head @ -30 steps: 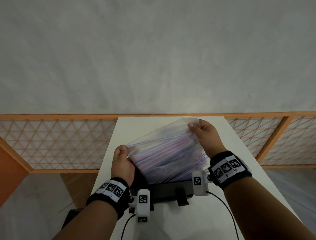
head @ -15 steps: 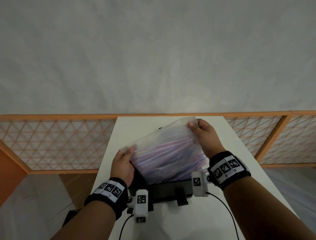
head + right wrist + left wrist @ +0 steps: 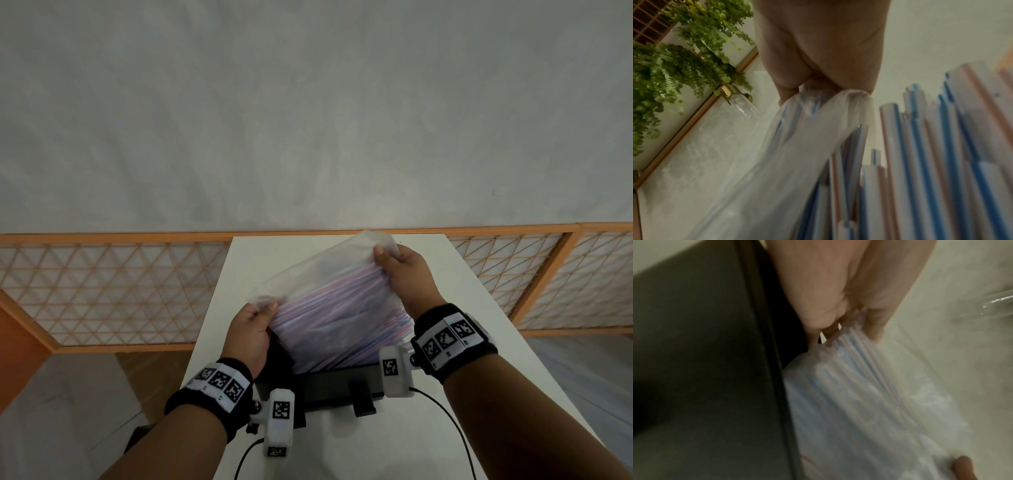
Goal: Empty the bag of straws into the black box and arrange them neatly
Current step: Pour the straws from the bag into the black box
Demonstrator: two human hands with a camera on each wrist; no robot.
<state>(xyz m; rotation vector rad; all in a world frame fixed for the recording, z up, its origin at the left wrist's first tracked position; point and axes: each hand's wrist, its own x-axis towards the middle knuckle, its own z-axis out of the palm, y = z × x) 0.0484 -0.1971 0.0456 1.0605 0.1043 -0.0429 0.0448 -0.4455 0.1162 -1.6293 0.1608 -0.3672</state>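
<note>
A clear plastic bag (image 3: 318,277) full of red- and blue-striped straws (image 3: 339,318) is held tilted, its lower end down inside the black box (image 3: 335,385) on the white table (image 3: 455,308). My left hand (image 3: 255,323) pinches the bag's lower left corner by the box's left wall. My right hand (image 3: 394,267) pinches the upper right corner, raised higher. In the left wrist view the left hand (image 3: 851,324) grips the bag (image 3: 869,410) beside the box wall (image 3: 715,353). In the right wrist view the right hand (image 3: 824,87) bunches the plastic bag (image 3: 797,146), straws (image 3: 931,162) beside it.
An orange-framed lattice railing (image 3: 102,287) runs behind and beside the narrow table. A grey wall (image 3: 308,120) fills the background. Hanging green plants (image 3: 684,48) and a glass lamp (image 3: 737,100) show in the right wrist view. Cables (image 3: 445,418) trail over the near table edge.
My left hand has shifted its pinch up along the bag's left corner, and the bag's upper part has emptied as the straws slid toward the box. The right hand keeps its hold.
</note>
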